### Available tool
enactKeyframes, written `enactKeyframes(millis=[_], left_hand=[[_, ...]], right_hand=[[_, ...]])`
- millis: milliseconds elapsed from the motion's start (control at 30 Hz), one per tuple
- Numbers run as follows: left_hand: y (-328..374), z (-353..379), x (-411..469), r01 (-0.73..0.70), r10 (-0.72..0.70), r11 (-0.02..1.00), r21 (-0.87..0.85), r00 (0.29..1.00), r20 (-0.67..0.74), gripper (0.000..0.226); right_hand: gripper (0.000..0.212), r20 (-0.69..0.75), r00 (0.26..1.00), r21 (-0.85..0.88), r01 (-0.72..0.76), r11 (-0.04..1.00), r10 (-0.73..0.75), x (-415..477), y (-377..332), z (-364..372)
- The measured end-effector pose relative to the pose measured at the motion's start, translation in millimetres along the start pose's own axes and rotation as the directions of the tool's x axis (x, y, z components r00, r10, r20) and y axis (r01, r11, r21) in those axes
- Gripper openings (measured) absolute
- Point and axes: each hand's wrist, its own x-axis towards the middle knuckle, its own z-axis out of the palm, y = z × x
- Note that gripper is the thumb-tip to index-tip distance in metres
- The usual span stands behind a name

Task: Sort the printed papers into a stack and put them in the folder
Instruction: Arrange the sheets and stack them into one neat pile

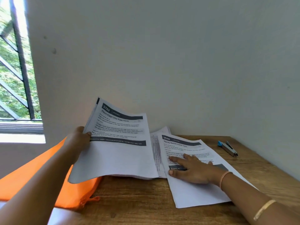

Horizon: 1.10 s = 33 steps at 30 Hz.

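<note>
Head view: A person's left hand (79, 140) grips the left edge of a sheaf of white printed papers (118, 156), thumb pressed on the top sheet and fingers curled behind it. That sheet is headed "3782 Place Eggs into Egg Rack". The sheaf is lifted and tilted at its left side, and its lower edge meets the brown wooden surface (146, 200), partly overlapping a bright orange fabric folder (40, 172) that lies at the surface's left end.

The right hand (191, 171) rests flat, fingers straight and slightly spread, on a single white printed sheet (191, 195) headed "3646 Spray Bottle Refill Test". The sheet lies flat just right of the sheaf. More loose printed pages (157, 151) show between and under the two.

A blue-and-grey metal stapler (228, 148) sits well apart near the pale wall (178, 62). A dark-barred window (16, 70) shows green foliage at far left.
</note>
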Motion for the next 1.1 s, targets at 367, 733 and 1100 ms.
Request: enactKeyframes(millis=[367, 733, 1100], left_hand=[[5, 6, -9, -0.005, 0.017, 0.961, -0.276, 0.999, 0.040, 0.010], [20, 24, -45, 0.099, 0.051, 0.867, -0.488, 0.957, 0.285, 0.017], [7, 14, -29, 0.115, -0.127, 0.992, 0.058, 0.946, 0.297, 0.020]], right_hand=[[0.039, -0.538, 0.842, 0.680, 0.404, 0.611, 0.041, -12, -45, -23], [0.016, -0.288, 0.925, 0.937, 0.218, 0.272, 0.250, -14, -54, -24], [0.012, -0.139, 0.983, 0.837, 0.050, 0.544, 0.123, -27, -56, -20]])
